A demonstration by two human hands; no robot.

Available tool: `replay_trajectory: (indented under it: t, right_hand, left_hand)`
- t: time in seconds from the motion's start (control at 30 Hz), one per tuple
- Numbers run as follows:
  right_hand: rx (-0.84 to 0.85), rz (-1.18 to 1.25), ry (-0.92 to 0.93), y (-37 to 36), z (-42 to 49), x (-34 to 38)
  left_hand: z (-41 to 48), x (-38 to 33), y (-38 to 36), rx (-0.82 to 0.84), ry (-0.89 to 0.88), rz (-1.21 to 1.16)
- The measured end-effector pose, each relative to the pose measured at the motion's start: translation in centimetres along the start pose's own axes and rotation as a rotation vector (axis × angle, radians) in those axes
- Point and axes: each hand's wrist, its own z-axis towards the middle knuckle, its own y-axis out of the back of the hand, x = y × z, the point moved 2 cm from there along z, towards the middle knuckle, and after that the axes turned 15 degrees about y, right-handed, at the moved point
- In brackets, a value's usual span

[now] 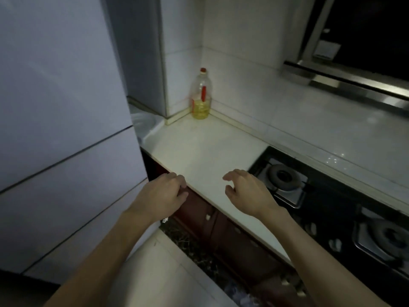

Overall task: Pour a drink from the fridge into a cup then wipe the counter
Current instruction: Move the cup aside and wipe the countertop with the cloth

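Beside the tabletop [199,147], the fridge [55,107] stood leftward; the left hand [162,193] was nearer than the right hand [245,191], both loose and empty.

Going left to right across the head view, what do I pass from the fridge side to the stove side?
In order: tall pale grey fridge → left hand → clear plastic bottle with red cap and yellow oil → right hand → black gas hob.
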Motion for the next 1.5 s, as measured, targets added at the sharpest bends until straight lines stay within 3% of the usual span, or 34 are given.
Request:
replay_trajectory:
  t: [0.4, 0.7, 1.17, 1.5]
  right_hand:
    - [0.09, 0.039, -0.255, 4.3, -23.7, -10.7]
    - [0.013, 0.009, -0.512, 8.3, -42.9, -16.1]
    - [-0.179, -0.006, -1.005, 10.2, -68.4, -16.2]
    - [-0.253, -0.039, -1.252, 11.3, -80.5, -17.8]
  left_hand:
    - [-5.6, -23.1, -6.5, 0.048, -0.29, 0.1]
    - [-12.5, -40.7, -12.4, 0.085, -0.562, 0.174]
    - [-23.4, -60.6, -19.2, 0.223, -1.031, 0.357]
    - [-30.0, -72.8, -25.1, 0.297, -1.293, 0.403]
